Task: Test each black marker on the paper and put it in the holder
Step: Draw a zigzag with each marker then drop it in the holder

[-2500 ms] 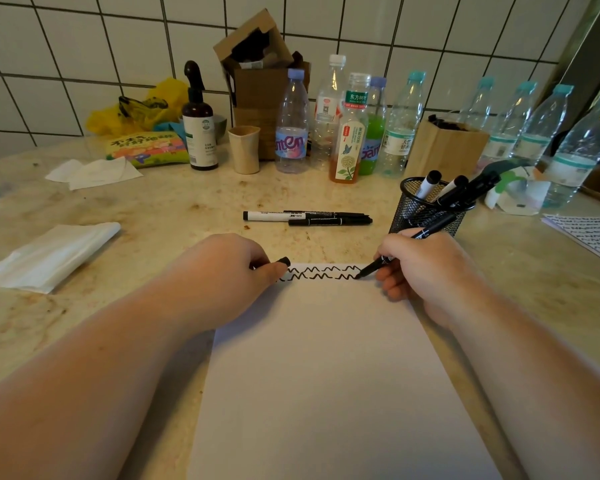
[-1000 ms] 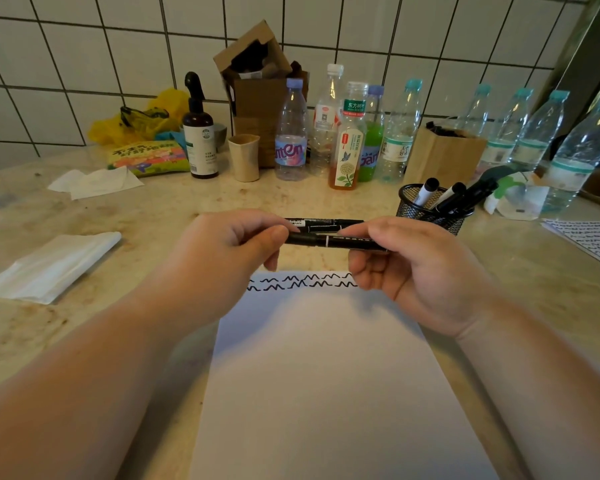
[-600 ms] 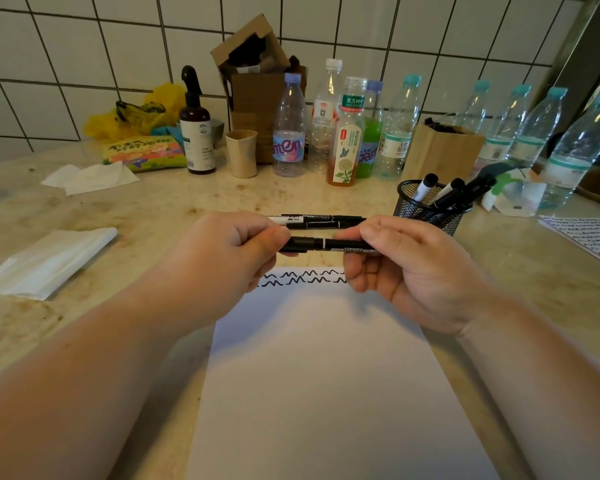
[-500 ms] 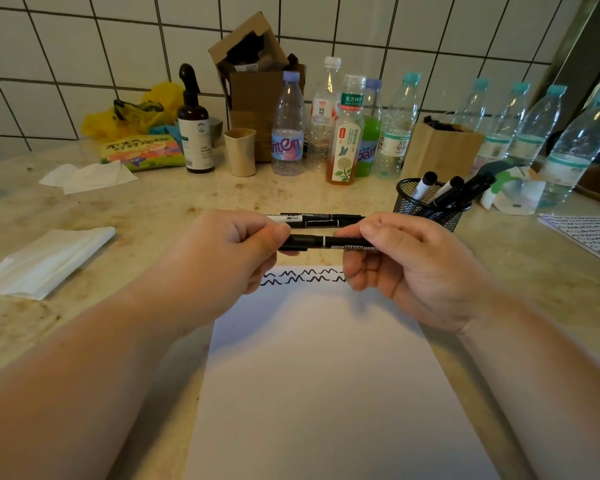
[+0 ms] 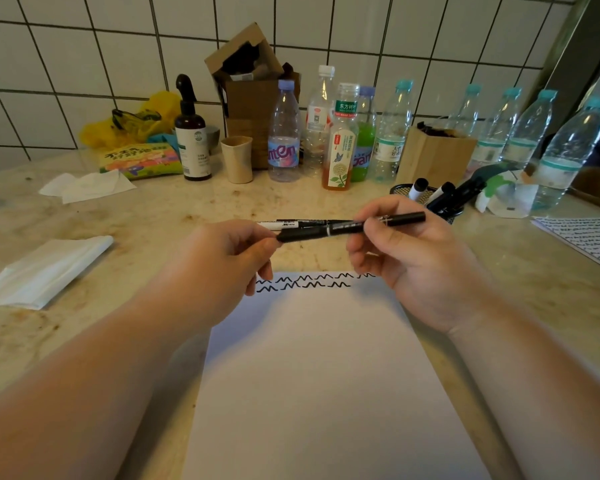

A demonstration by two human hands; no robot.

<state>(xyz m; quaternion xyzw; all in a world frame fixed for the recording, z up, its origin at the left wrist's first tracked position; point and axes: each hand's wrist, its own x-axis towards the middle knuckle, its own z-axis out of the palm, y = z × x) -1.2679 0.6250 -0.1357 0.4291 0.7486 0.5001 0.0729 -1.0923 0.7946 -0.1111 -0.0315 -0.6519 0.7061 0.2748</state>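
We see two bare forearms coming in from the bottom corners, broad and rounded, each narrowing to the wrist. No sleeve or cuff shows on either arm. Our left hand is plump, with short fingers and a rounded thumb whose nail is trimmed close. Our right hand is much the same build, with a short nail visible on the forefinger. We can make out no ring, watch, band or glove.

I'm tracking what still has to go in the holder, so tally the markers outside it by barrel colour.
Black: 2 (held marker, lying black marker)
White: 1 (white marker, lying beside it)
Total: 3
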